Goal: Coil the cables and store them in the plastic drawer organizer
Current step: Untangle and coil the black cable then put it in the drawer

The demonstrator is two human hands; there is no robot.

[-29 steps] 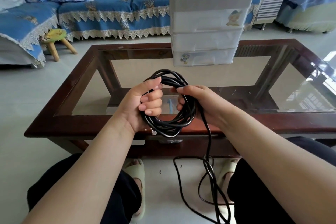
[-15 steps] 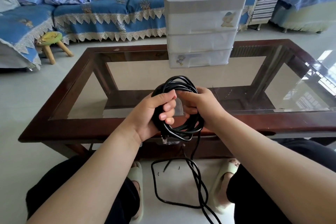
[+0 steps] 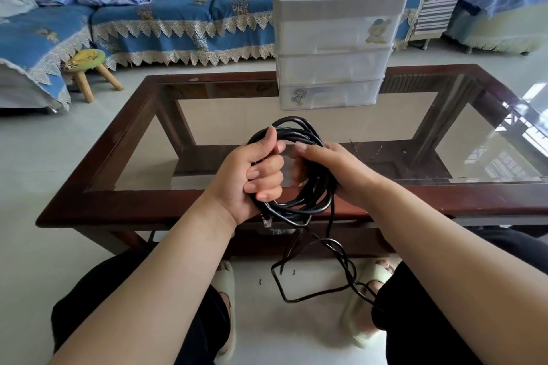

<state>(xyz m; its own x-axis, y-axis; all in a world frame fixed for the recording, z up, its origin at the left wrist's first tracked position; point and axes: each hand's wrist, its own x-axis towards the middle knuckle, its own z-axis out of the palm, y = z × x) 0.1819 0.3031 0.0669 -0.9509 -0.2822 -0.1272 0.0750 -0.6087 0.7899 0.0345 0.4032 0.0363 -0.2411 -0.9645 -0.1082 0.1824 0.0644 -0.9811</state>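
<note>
Your left hand [image 3: 252, 178] grips the mostly wound black cable [image 3: 308, 187] in front of the drawer organizer [image 3: 332, 68]; your right hand [image 3: 329, 169] wraps its other side. A loose tail remains; the drawers are closed.

Cable [image 3: 299, 139] partly behind hands [image 3: 296, 172]

Black cable [image 3: 299, 139] — mostly coiled, tail dangling floorward — before the white, closed-drawered plastic drawer organizer [image 3: 332, 68].
</note>
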